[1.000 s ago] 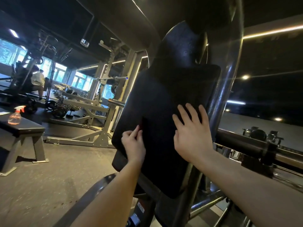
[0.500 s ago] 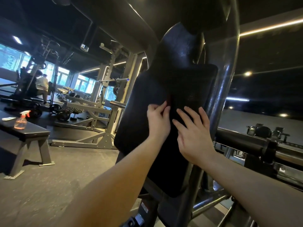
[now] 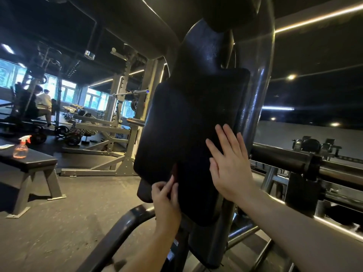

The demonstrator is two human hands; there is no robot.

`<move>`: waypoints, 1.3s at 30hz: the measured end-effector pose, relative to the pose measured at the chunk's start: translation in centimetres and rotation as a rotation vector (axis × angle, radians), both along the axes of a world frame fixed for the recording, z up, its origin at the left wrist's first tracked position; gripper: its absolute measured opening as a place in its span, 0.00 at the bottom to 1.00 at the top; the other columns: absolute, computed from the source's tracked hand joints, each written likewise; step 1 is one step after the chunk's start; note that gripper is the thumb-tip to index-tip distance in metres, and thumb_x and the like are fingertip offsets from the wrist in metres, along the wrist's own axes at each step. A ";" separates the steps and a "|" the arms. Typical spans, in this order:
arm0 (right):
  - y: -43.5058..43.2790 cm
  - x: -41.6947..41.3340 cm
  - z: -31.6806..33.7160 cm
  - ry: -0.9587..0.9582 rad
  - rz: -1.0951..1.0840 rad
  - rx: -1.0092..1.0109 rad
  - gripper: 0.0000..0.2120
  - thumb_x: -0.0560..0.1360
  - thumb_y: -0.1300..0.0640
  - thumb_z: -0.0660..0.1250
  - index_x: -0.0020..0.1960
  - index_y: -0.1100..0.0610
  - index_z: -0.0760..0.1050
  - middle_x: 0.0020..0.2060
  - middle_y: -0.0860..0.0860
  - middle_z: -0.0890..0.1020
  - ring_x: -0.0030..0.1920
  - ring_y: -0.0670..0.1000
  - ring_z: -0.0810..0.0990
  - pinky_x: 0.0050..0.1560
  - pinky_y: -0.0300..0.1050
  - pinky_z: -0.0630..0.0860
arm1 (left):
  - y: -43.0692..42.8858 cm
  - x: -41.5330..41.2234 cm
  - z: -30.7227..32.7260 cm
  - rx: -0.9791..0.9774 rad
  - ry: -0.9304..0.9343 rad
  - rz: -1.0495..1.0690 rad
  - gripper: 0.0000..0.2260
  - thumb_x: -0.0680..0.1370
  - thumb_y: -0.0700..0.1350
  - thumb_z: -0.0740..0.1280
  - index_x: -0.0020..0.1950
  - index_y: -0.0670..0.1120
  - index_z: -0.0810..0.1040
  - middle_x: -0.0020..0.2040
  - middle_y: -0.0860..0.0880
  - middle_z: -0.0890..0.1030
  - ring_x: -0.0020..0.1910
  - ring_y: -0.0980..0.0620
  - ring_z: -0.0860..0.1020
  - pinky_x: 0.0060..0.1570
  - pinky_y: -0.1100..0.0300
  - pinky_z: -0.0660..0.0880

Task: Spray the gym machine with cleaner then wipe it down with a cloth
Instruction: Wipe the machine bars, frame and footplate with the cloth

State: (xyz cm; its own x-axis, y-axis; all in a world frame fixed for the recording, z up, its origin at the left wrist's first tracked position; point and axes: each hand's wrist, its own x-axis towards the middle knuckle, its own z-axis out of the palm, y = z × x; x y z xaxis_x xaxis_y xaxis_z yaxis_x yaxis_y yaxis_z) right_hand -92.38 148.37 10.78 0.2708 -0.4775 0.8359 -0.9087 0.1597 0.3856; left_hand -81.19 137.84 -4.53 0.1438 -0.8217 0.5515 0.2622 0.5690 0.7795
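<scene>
At back pad (image 3: 188, 114) lower left: left hand (image 3: 167, 195) pinches dark cloth (image 3: 174, 171), barely discernible; right hand (image 3: 229, 163) flat, fingers straight, pad right side.

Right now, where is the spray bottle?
In the head view, the spray bottle stands far left on the black bench, well away from the back pad.

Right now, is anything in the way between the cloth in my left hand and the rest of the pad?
Only your own right hand, which lies flat on the right side of the pad, up and right of the cloth that your left hand pinches. Nothing else visible sits on it.
</scene>
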 end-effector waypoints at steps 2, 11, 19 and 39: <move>0.1 0.3 0.3 -0.033 0.047 0.004 0.25 0.81 0.51 0.54 0.77 0.55 0.71 0.83 0.53 0.56 0.83 0.52 0.46 0.82 0.58 0.47 | 0.7 0.2 3.2 0.038 0.015 -0.009 0.10 0.83 0.44 0.67 0.58 0.59 0.76 0.55 0.57 0.72 0.54 0.60 0.75 0.64 0.51 0.77; 1.4 -0.5 1.5 -0.209 0.199 -0.024 0.25 0.82 0.59 0.58 0.80 0.58 0.65 0.84 0.51 0.52 0.83 0.50 0.44 0.82 0.57 0.50 | 0.0 -1.9 16.0 -0.254 0.008 0.064 0.15 0.83 0.47 0.67 0.71 0.48 0.78 0.55 0.57 0.72 0.56 0.56 0.76 0.64 0.55 0.76; 2.5 0.6 -2.5 -0.308 0.214 0.055 0.27 0.82 0.62 0.59 0.81 0.55 0.63 0.84 0.46 0.47 0.82 0.46 0.39 0.80 0.45 0.40 | 3.5 -2.1 -1.1 -0.150 0.005 0.094 0.18 0.82 0.40 0.67 0.65 0.63 0.75 0.57 0.58 0.71 0.56 0.59 0.74 0.60 0.54 0.77; 4.7 0.3 -9.4 -0.506 0.534 0.104 0.25 0.79 0.66 0.60 0.76 0.58 0.71 0.80 0.49 0.64 0.82 0.46 0.54 0.81 0.55 0.56 | 3.1 0.7 -2.8 0.299 -0.178 0.054 0.13 0.84 0.47 0.65 0.69 0.54 0.77 0.56 0.54 0.76 0.56 0.57 0.77 0.62 0.56 0.75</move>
State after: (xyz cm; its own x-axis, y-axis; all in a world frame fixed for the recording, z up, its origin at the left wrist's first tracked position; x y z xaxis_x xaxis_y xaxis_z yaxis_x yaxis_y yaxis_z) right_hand -92.12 153.10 1.40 0.0824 -0.4719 0.8778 -0.9230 -0.3684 -0.1114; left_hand -80.46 140.96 -7.29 0.1150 -0.9443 0.3083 0.0832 0.3184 0.9443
